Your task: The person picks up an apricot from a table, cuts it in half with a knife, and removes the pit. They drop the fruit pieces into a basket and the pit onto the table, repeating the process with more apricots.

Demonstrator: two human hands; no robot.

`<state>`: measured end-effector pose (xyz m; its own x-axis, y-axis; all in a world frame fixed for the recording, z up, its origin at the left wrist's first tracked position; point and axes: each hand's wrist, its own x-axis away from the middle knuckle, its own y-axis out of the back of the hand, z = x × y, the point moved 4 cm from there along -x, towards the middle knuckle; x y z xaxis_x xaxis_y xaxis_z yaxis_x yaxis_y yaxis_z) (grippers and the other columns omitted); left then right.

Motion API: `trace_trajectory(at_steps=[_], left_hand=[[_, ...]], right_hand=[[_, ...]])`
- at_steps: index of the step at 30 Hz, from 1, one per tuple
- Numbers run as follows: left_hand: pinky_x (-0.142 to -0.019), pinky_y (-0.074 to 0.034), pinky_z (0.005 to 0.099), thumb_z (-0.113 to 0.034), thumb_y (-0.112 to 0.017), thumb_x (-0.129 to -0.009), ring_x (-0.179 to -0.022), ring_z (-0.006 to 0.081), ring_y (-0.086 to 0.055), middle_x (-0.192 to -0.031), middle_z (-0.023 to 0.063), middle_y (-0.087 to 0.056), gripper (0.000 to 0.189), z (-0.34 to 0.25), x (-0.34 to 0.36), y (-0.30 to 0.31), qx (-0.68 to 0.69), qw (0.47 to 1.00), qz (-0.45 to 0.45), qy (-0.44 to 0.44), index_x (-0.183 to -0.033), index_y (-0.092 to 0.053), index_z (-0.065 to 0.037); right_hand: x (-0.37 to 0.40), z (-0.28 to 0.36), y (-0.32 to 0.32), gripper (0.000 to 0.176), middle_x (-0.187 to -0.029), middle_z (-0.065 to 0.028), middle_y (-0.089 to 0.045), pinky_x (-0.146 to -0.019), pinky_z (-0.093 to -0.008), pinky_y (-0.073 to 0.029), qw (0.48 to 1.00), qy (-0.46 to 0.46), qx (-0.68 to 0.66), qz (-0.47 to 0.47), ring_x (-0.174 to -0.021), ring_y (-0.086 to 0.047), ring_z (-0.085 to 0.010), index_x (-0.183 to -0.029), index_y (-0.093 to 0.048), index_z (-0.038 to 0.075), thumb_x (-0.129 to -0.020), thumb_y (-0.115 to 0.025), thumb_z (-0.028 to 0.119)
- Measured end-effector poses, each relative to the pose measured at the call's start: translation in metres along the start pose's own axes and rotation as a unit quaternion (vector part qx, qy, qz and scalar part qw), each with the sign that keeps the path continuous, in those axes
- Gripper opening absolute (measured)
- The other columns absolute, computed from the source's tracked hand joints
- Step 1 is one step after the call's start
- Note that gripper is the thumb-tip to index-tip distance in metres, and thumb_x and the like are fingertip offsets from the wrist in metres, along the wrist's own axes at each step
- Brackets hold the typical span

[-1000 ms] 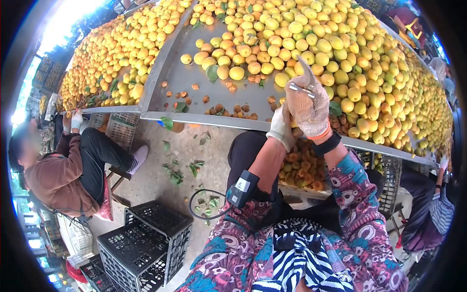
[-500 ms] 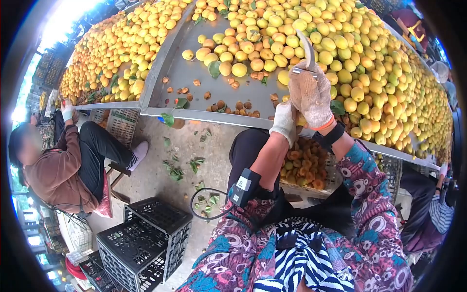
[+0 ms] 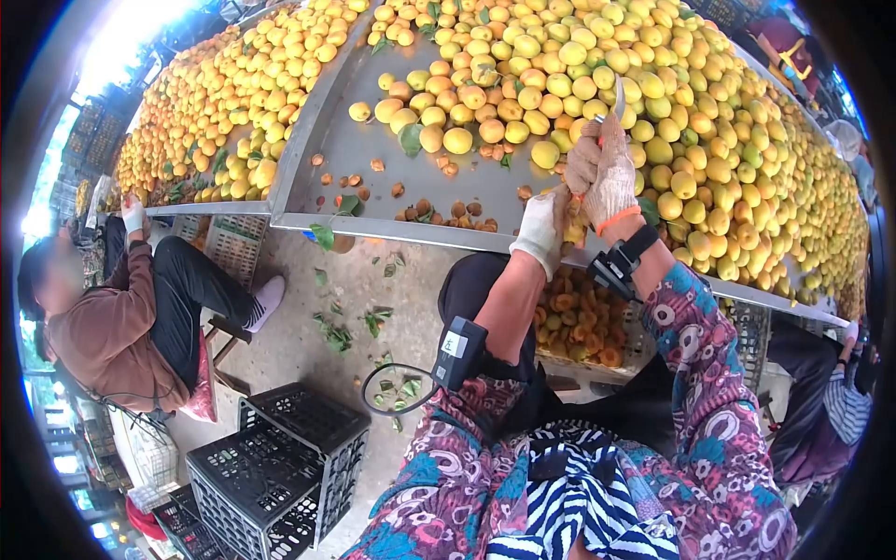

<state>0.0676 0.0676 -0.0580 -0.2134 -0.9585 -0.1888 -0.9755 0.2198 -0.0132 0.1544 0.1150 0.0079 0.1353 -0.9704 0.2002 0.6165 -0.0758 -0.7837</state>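
In the head view, my right hand (image 3: 602, 177), in a beige knit glove, is closed around a small curved knife (image 3: 619, 96), its blade pointing up and away from me. Pressed against it is my left hand (image 3: 543, 224) in a pale glove, fingers curled round an apricot (image 3: 576, 227) that shows only in part between the hands. Both hands are above the near edge of a metal table (image 3: 345, 140) heaped with yellow-orange apricots (image 3: 551, 70). Brown pits (image 3: 467, 210) lie on the bare metal to the left.
Under the table edge stands a crate of halved apricots (image 3: 583, 322). Black plastic crates (image 3: 271, 467) are on the floor at lower left, near scattered leaves (image 3: 336, 327). A person in a brown top (image 3: 112, 341) sits at left; another (image 3: 840, 411) is at far right.
My right hand has turned, tilting the knife blade to the right and bringing its fingers into view. My left hand has shifted slightly left, and more of the apricot shows.
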Motion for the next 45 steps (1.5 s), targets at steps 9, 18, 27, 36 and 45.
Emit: trace_trajectory(at_steps=[9,18,27,36,45], left_hand=[[-0.046,-0.048,0.0327,-0.033,-0.05,-0.09,-0.052,0.0196,-0.057,-0.073,0.0099,-0.06,0.03,-0.02,-0.015,0.0,-0.085,0.976,-0.131,-0.151,-0.104,-0.054,-0.007],[-0.041,-0.043,0.0317,-0.04,-0.046,-0.093,-0.051,0.0191,-0.054,-0.07,0.0096,-0.055,0.037,0.037,-0.026,0.0,0.197,0.975,-0.089,0.054,-0.093,-0.052,-0.004],[-0.047,-0.046,0.0296,-0.033,-0.046,-0.093,-0.056,0.0175,-0.057,-0.071,0.0078,-0.056,0.028,-0.011,-0.015,0.003,0.024,0.996,-0.073,0.037,-0.095,-0.052,-0.006],[-0.042,-0.042,0.0321,-0.044,-0.042,-0.093,-0.049,0.0211,-0.052,-0.066,0.0082,-0.056,0.037,-0.002,-0.017,-0.008,0.484,0.813,-0.08,0.314,-0.089,-0.053,-0.009],[-0.037,-0.038,0.0277,-0.044,-0.042,-0.092,-0.046,0.0174,-0.05,-0.059,0.0056,-0.055,0.037,0.016,-0.019,-0.009,0.557,0.762,-0.12,0.308,-0.081,-0.056,-0.011]], right_hand=[[-0.033,0.006,0.01,0.035,-0.047,0.0065,-0.025,-0.033,-0.0275,-0.019,0.984,0.013,-0.051,0.168,-0.033,-0.022,-0.0109,-0.085,-0.052,0.017,-0.095,-0.038,0.048],[-0.004,0.012,-0.038,0.03,-0.047,0.0038,-0.032,-0.031,-0.0272,-0.022,0.975,0.138,0.162,0.062,-0.031,-0.026,-0.0128,-0.087,-0.049,0.012,-0.096,-0.047,0.041],[-0.038,-0.01,-0.003,0.035,-0.044,0.009,-0.014,-0.031,-0.0257,-0.007,0.979,-0.07,-0.06,0.18,-0.03,-0.009,-0.0083,-0.086,-0.058,0.019,-0.096,-0.042,0.049],[-0.037,-0.006,-0.007,0.035,-0.047,0.0098,-0.021,-0.033,-0.0233,-0.01,0.991,-0.023,-0.029,0.127,-0.033,-0.016,-0.007,-0.082,-0.056,0.019,-0.095,-0.044,0.05],[-0.044,-0.014,-0.015,0.035,-0.048,0.0097,-0.023,-0.033,-0.0228,-0.013,0.979,-0.066,-0.092,0.168,-0.035,-0.018,-0.0071,-0.085,-0.055,0.017,-0.094,-0.046,0.049]])
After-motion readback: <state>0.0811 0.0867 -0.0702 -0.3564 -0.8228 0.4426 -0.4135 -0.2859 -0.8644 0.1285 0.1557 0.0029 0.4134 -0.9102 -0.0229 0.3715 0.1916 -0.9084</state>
